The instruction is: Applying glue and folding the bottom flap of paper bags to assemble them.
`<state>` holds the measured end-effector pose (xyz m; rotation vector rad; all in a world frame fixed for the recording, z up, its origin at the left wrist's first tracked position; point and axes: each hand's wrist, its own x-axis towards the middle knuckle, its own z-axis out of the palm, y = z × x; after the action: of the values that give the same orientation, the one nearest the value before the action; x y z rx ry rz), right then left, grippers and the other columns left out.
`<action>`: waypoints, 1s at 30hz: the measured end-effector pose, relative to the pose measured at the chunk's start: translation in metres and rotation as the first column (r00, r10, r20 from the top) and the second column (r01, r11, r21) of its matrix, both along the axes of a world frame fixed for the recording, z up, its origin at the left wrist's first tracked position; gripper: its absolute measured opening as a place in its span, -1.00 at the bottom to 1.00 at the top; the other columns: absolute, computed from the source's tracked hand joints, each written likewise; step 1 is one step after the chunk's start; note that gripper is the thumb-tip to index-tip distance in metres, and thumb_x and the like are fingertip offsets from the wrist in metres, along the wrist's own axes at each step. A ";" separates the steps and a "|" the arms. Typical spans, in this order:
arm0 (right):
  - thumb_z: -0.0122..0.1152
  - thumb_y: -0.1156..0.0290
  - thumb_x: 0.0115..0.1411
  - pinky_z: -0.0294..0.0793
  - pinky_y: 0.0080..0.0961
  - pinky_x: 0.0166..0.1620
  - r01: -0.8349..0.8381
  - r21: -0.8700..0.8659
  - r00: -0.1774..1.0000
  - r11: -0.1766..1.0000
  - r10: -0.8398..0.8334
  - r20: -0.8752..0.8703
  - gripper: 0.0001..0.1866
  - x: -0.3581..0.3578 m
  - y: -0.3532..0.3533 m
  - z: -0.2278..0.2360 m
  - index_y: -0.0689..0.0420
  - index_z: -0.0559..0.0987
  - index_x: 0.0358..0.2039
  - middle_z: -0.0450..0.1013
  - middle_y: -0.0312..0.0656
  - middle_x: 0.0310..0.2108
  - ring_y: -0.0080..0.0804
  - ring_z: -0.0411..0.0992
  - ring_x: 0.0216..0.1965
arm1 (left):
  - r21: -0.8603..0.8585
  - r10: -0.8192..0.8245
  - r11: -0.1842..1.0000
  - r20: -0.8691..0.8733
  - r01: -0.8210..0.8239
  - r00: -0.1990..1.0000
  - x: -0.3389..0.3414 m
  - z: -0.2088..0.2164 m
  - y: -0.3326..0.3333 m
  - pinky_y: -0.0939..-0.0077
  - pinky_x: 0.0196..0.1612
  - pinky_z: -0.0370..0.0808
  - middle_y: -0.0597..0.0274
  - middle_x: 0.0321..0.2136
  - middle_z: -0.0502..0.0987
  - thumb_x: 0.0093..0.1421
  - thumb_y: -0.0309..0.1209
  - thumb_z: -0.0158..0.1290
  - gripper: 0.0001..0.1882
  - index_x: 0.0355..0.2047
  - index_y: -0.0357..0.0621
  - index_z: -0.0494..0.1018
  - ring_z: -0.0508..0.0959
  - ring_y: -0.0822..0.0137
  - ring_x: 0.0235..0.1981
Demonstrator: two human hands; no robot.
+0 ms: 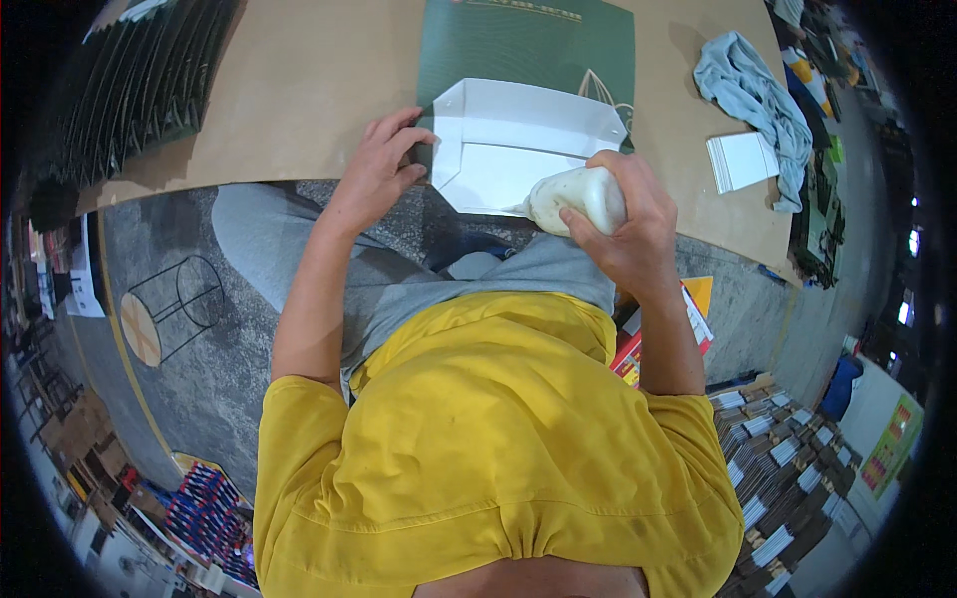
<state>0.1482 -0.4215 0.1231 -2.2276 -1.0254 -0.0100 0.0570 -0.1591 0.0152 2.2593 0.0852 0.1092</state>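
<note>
A green paper bag (523, 45) lies on the table with its white bottom folds (488, 179) opened toward me and overhanging the table's near edge. My right hand (638, 214) is wrapped round a whitish squeeze bottle (568, 197), tilted so its narrow nozzle points left. The nozzle tip is at the near white flap; whether it touches is too small to tell. At the left end of the folds is my left hand (384, 164), fingers apart and slightly bent, fingertips against the bag's edge. Twisted cord handles (598, 90) show at the bag's right side.
Dark folded bags (140, 85) stand in a row at the table's far left. To the right lie a stack of white cards (743, 161) and a light blue cloth (753, 85). A round-seated stool (142, 329) lies tipped over on the floor at left.
</note>
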 end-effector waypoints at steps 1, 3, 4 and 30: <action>0.41 0.51 -0.26 0.45 -0.40 -0.30 0.026 -0.007 0.999 1.000 -0.026 -0.021 -0.54 0.000 -0.003 0.001 0.13 0.47 -0.27 0.41 -0.09 -0.37 -0.18 0.45 -0.37 | 0.006 0.002 1.000 0.015 -0.002 1.000 -0.001 0.001 0.000 0.30 0.08 0.29 0.06 0.09 0.25 -0.08 -0.61 0.10 -0.57 -0.14 -0.09 0.40 0.22 0.04 0.10; 0.42 0.50 -0.25 0.45 -0.40 -0.30 0.062 -0.016 0.997 0.998 -0.063 -0.041 -0.54 0.002 -0.011 0.002 0.14 0.47 -0.27 0.42 -0.09 -0.37 -0.18 0.45 -0.36 | 0.023 -0.011 1.000 0.021 0.011 1.000 -0.001 -0.001 0.002 0.31 0.08 0.30 0.06 0.09 0.25 -0.09 -0.61 0.10 -0.57 -0.14 -0.08 0.40 0.22 0.04 0.10; 0.42 0.50 -0.24 0.45 -0.40 -0.30 0.079 -0.024 0.996 0.997 -0.080 -0.032 -0.54 0.003 -0.015 0.002 0.14 0.47 -0.26 0.42 -0.10 -0.37 -0.19 0.45 -0.36 | 0.042 -0.015 0.999 0.027 0.014 1.000 0.000 0.000 0.002 0.32 0.08 0.30 0.06 0.09 0.25 -0.09 -0.62 0.10 -0.56 -0.13 -0.08 0.40 0.22 0.05 0.10; 0.41 0.40 -0.21 0.44 -0.43 -0.25 0.459 0.065 0.884 0.886 -0.448 -0.131 -0.51 0.005 -0.097 0.004 0.13 0.45 -0.21 0.42 -0.13 -0.34 -0.23 0.45 -0.33 | 0.068 0.013 0.998 -0.067 -0.008 0.998 0.000 0.007 0.000 0.29 0.16 0.21 0.09 0.12 0.24 -0.08 -0.58 0.09 -0.58 -0.13 -0.07 0.40 0.21 0.06 0.13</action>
<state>0.1535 -0.5184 0.1268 -2.3013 -0.4127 -0.1354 0.0575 -0.1591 0.0223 2.3311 0.1311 0.0416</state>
